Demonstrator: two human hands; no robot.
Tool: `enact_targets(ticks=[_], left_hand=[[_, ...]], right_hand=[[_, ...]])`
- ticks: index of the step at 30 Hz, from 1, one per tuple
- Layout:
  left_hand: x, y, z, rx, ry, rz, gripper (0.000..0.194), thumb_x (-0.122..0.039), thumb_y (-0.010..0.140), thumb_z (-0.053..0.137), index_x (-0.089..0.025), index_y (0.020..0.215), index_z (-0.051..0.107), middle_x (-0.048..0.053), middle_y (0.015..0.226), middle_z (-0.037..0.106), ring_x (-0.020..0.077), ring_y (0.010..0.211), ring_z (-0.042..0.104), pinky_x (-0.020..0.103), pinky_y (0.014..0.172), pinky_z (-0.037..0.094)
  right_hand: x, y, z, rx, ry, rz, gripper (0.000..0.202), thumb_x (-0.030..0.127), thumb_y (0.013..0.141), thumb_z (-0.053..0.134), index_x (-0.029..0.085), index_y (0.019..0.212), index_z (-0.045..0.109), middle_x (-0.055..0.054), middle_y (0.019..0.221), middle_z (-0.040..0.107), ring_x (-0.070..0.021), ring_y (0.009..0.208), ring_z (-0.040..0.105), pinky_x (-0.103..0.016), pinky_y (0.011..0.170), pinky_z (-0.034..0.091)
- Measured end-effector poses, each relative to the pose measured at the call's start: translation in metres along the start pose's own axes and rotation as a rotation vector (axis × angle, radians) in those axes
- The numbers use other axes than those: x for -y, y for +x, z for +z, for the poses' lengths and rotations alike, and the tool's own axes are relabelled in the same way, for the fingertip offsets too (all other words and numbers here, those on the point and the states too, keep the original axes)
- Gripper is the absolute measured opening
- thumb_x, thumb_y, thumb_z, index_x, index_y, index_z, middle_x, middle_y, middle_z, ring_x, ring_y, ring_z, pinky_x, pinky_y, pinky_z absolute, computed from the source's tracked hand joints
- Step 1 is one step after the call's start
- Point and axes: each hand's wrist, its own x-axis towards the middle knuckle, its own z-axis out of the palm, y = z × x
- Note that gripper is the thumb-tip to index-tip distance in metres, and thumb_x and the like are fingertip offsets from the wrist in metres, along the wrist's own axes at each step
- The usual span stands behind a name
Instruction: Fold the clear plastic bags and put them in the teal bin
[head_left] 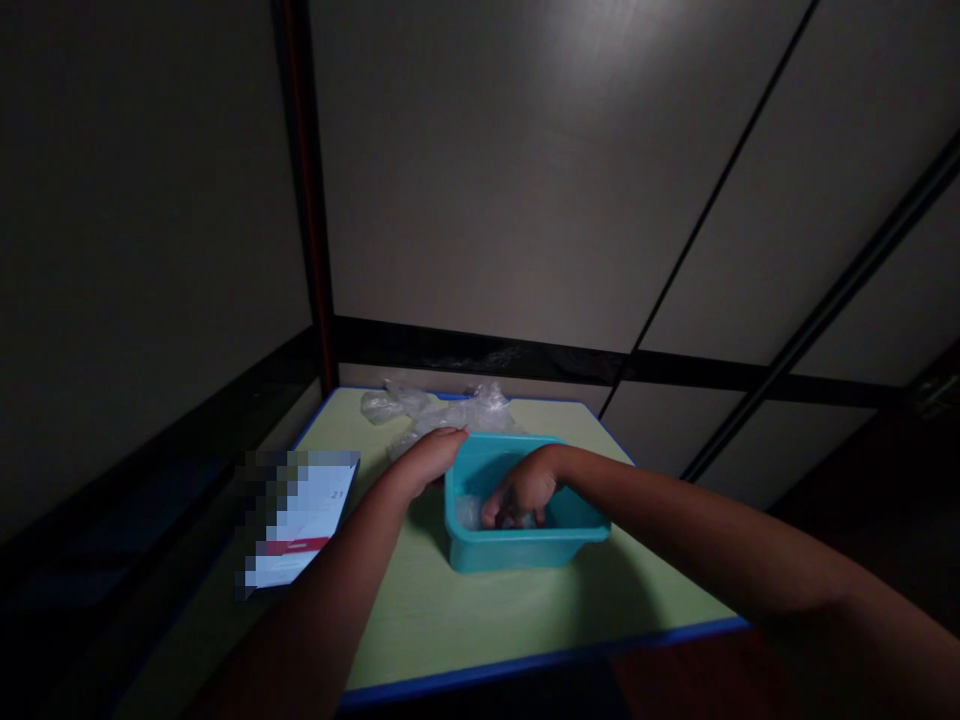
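Observation:
A teal plastic bin [517, 553] stands on the pale green table [480, 620]. My left hand [441, 453] is at the bin's far left corner, its fingers gripping the rim, partly hidden behind the wall. Inside the bin is my right hand [525, 488], reaching down with bent fingers over clear plastic material [469, 512] at the bottom. Whether those fingers hold any of it is too dark to tell. Crumpled clear plastic [480, 408] lies behind the bin, close to my left hand.
A booklet or box with a red stripe [311, 520], partly pixelated, lies at the table's left side. The table has a blue edge [540, 660]. Grey panels [480, 200] with dark strips rise behind it and at the left.

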Motion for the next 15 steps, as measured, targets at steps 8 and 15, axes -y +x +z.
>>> enact_targets(ticks=[8,15], left_hand=[[-0.003,-0.001,-0.006,-0.102,0.114,-0.034,0.023,-0.04,0.078,0.058,-0.021,0.07,0.048,-0.005,0.051,0.051,0.0129,0.046,0.049,0.023,0.047,0.036],[-0.008,-0.006,-0.01,0.037,0.113,-0.059,0.036,-0.05,0.079,0.052,-0.02,0.059,0.049,-0.003,0.047,0.048,0.0123,0.04,0.044,0.023,0.04,0.027]], right_hand=[[-0.009,-0.073,0.0,-0.586,0.039,-0.45,0.016,0.032,0.085,0.05,0.017,0.09,0.053,0.003,0.068,0.053,-0.0073,0.049,0.045,-0.019,0.046,0.037],[-0.068,-0.089,0.053,-1.258,0.104,-0.096,0.036,0.047,0.085,0.05,0.017,0.105,0.051,0.001,0.061,0.055,-0.0118,0.052,0.05,-0.022,0.046,0.037]])
